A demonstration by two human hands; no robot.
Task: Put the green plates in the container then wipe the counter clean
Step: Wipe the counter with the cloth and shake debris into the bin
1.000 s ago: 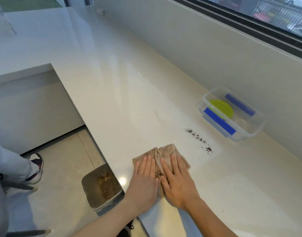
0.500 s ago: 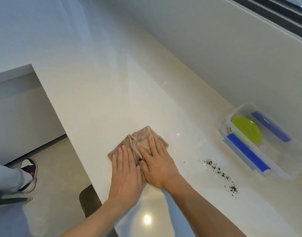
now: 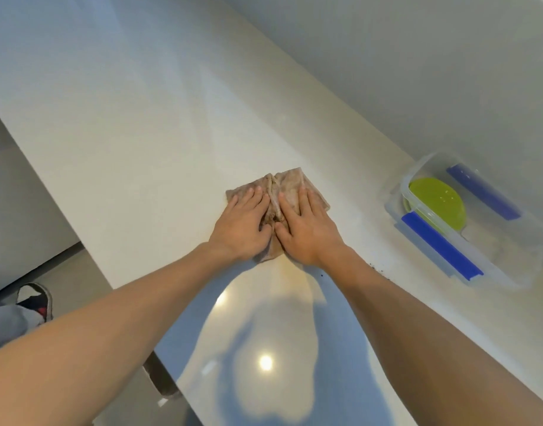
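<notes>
A: Hands, state?

B: Left hand (image 3: 241, 227) was laid flat, fingers spread, pressed on the left half of the brown cloth (image 3: 290, 187). Right hand (image 3: 307, 230) was laid the same way on the right half. Neither was clenched; nothing was gripped, the cloth was only pinned under the palms. Thumbs were seen almost touching over the bunched middle fold.

A: Cloth location?

B: It was spread on the white desk (image 3: 141, 142), about mid-frame, well apart from the container.

A: Plates?

B: A green plate (image 3: 437, 201) was seen inside the clear container (image 3: 509, 272), at its far end. How many were stacked could not be told. The container was placed on the desk at the right, near the wall (image 3: 417, 72). Its blue clips (image 3: 442, 247) were seen on both long sides.

A: Dirt?

B: A few dark crumbs (image 3: 375, 267) were noted on the desk just beside the right forearm, between the arm and the container. The rest was hidden by the arm.

A: Other?

B: A shoe (image 3: 33, 299) was seen on the floor (image 3: 79, 272) at lower left, below the desk edge.
</notes>
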